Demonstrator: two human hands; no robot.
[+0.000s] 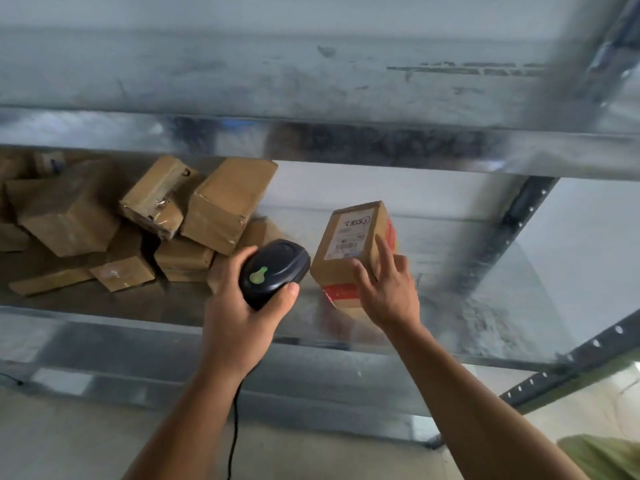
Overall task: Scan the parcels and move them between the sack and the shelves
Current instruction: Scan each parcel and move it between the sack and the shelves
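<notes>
A brown cardboard parcel (349,251) with a white label and red tape stands on the metal shelf (138,311), tilted a little. My right hand (388,289) rests against its near right side, thumb and fingers spread and touching it, not wrapped around it. My left hand (242,306) grips a black corded barcode scanner (273,271) with a green mark on top, held just left of the parcel. A pile of several plain brown parcels (138,223) lies on the same shelf to the left.
An upper metal shelf (311,133) hangs close overhead. A dark perforated upright post (512,230) stands right of the parcel, with a brace (571,362) lower right. A green sack edge (602,455) shows at the bottom right corner. The scanner cord (235,427) hangs down.
</notes>
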